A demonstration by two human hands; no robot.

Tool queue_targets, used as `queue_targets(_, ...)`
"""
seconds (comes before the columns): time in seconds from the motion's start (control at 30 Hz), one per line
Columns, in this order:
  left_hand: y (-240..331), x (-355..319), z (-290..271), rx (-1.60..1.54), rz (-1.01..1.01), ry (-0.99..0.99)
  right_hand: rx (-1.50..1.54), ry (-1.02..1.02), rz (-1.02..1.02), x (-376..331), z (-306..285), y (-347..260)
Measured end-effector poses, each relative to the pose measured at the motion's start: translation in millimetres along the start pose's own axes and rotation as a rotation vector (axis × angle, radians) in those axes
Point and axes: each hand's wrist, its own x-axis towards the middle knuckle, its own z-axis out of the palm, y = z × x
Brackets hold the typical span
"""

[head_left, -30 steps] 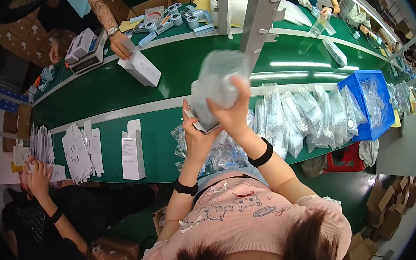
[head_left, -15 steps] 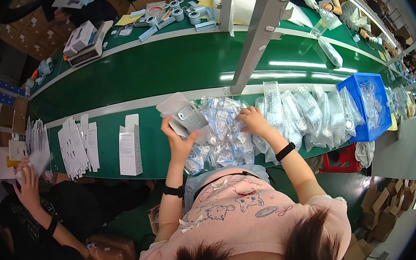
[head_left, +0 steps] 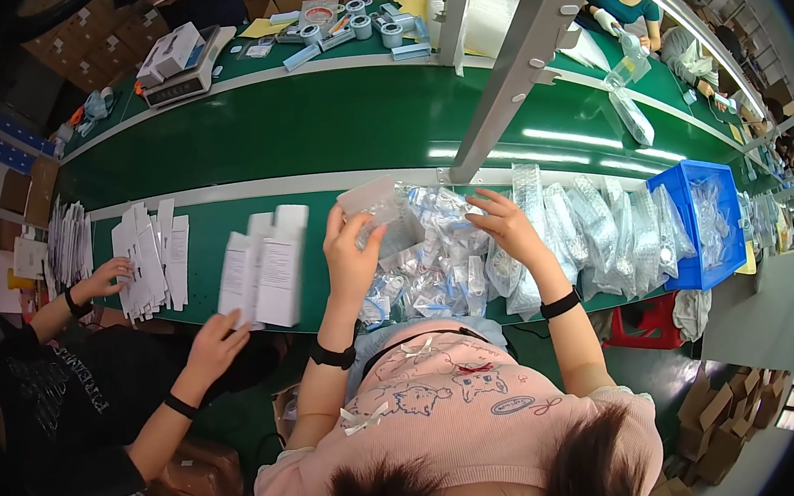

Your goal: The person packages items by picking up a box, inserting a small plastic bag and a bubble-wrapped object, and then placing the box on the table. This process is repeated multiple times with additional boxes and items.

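Clear packets (head_left: 441,211) show blue, cartons (head_left: 277,282) white, tabletop (head_left: 202,232) green, bin (head_left: 715,263) blue.

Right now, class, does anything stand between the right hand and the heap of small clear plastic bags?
Nothing visible does: the right hand is at the heap's right edge, and the left hand is across the heap of small clear plastic bags.

Your left hand (head_left: 349,257) hides part of the white, open-flapped cardboard box (head_left: 367,197). Can't tell whether your right hand (head_left: 515,228) touches the clear plastic packets (head_left: 441,211). Tall white printed carton (head_left: 281,272), leftward: blurred. Dark-clothed person (head_left: 206,8): cropped by upper edge.
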Motion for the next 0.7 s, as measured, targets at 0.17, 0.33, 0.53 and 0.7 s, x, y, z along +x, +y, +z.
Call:
queue_targets(0.17,5.5,9.6,-4.8,-0.066,-0.105,-0.081,0.053,0.173,0.075,18.8,-25.8,-40.3)
queue_targets(0.33,-2.0,17.7,-4.7,-0.127,-0.177,-0.121,-0.051,0.202,-0.278,76.6,-48.2,-86.8)
queue_targets(0.53,-12.1,23.9,-2.7,-0.150,-0.155,-0.151,-0.350,-0.232,-0.809,115.1,-6.3,-92.0)
queue_targets(0.7,-39.3,19.4,-2.8,-0.203,-0.150,-0.102,-0.189,-0.262,-0.873,125.3,2.7,-94.8)
